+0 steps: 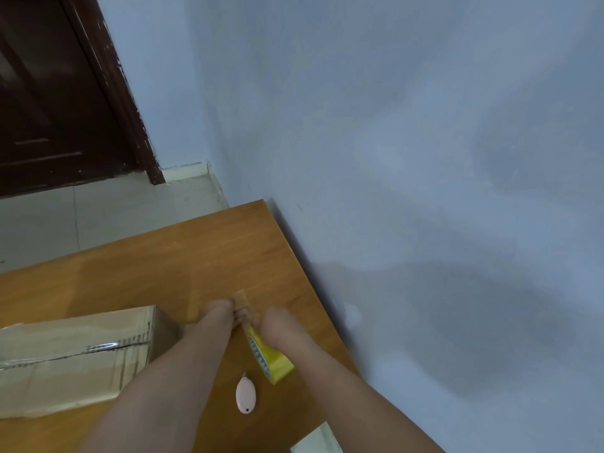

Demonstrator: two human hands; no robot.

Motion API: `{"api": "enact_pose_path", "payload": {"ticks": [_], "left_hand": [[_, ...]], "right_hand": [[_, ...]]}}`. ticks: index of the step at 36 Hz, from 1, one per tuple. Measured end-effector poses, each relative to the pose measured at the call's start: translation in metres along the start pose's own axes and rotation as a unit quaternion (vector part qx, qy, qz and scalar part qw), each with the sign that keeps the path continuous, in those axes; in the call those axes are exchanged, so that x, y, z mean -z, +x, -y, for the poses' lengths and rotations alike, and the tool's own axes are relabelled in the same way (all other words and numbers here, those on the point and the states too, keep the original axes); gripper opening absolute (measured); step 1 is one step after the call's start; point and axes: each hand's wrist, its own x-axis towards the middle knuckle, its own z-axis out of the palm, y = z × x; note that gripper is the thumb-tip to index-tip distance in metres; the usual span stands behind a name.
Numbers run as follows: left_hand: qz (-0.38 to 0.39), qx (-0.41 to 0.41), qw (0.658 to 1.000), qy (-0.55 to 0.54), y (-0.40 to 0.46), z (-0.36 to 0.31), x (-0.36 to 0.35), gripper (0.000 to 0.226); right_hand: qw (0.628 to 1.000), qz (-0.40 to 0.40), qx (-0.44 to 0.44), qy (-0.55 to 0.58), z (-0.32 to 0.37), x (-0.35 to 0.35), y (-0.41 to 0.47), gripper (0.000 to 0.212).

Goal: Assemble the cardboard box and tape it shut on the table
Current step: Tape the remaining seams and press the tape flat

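While a small pale pink oval cutter (pixel 245 396) lies nearest on the orange-brown wooden table (pixel 137 273), the right hand (pixel 277 325) grips a yellow tape roll (pixel 266 356), the left hand (pixel 217 313) pinching its loose end, apparently to draw out a strip. Left of both sits the brown cardboard box (pixel 75 358).

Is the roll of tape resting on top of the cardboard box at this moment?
No, the yellow tape roll is held in the right hand over the table, to the right of the cardboard box.
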Motion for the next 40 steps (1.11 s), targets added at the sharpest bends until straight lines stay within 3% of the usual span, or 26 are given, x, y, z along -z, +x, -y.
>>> {"api": "enact_pose_path", "payload": {"ticks": [4,8,11,14,23,33,40], "left_hand": [[-0.041,-0.036,0.998,-0.022,-0.012,0.001,0.004,0.028],[-0.035,-0.060,0.997,-0.045,-0.023,0.003,0.006,0.019],[-0.017,-0.136,0.989,-0.050,-0.038,-0.008,0.000,0.009],[-0.003,-0.207,0.978,-0.035,-0.057,-0.018,-0.003,0.027],[0.104,-0.260,0.959,-0.039,-0.089,-0.031,0.025,0.008],[0.104,-0.312,0.942,-0.062,-0.117,-0.054,0.068,0.022],[0.103,-0.344,0.928,-0.101,-0.135,-0.061,0.097,0.026]], "right_hand": [[1.000,0.002,-0.004,0.011,-0.002,-0.001,-0.001,0.046],[1.000,-0.003,-0.006,0.026,-0.003,0.000,-0.005,0.046],[0.999,-0.007,0.001,0.039,-0.005,0.002,-0.006,0.043],[0.999,-0.010,0.010,0.042,-0.012,0.002,-0.009,0.034],[0.995,-0.077,0.056,0.011,-0.012,0.020,-0.023,0.038],[0.974,-0.171,0.105,0.101,0.019,-0.015,-0.060,0.043],[0.959,-0.235,0.121,0.103,0.041,-0.029,-0.091,0.037]]}}
